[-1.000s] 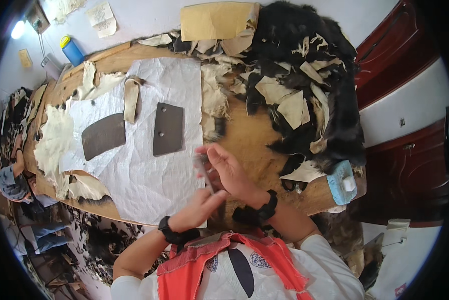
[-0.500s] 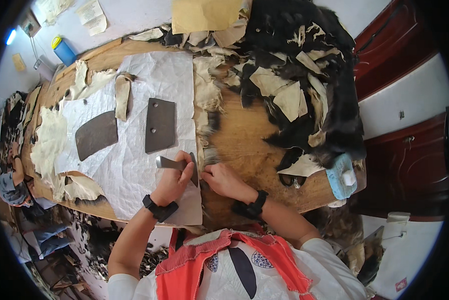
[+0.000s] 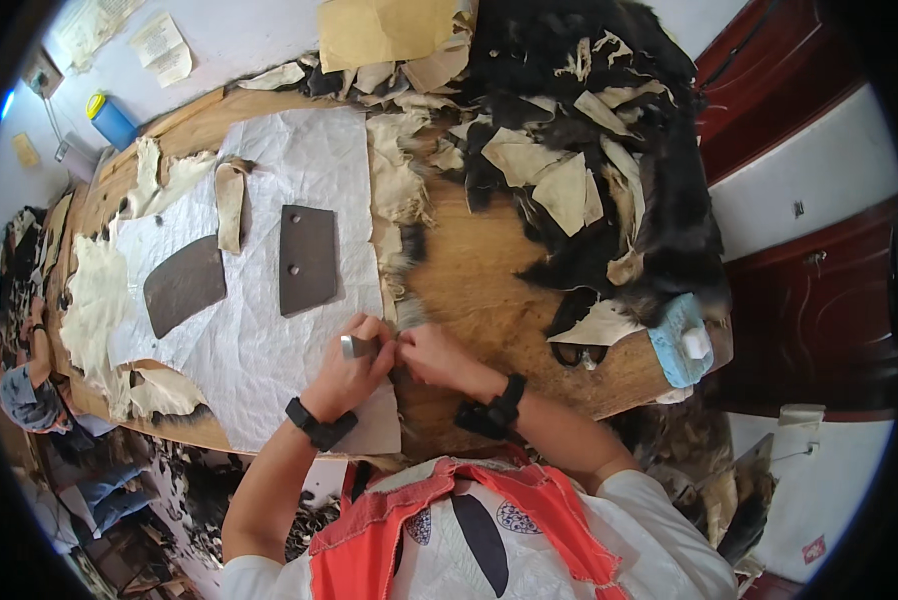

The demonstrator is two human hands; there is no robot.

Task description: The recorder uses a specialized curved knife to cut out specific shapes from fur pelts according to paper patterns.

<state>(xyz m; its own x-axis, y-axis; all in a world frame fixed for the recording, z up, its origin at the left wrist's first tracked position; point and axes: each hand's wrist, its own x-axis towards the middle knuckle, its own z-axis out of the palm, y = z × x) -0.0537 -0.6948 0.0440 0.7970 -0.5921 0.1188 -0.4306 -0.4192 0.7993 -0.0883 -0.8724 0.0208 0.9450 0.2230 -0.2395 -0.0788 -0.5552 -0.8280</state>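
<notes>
Here a small grey metal tool lies at the near right edge of the pale hide, pinched in the left hand. The right hand, fingers pressed together, touches that same edge. Two dark metal plates rest farther up the hide, black fur scraps well right of it.

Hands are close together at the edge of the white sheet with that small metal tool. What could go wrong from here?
1. The left hand holds a small metal tool right beside the right hand; a slip could nick the fingers.
2. The white sheet lies loose on the wooden table, so pulling at its edge could shift it and the two dark templates resting on it.
3. Fur scraps crowd the table and could snag or get dragged in.
</notes>
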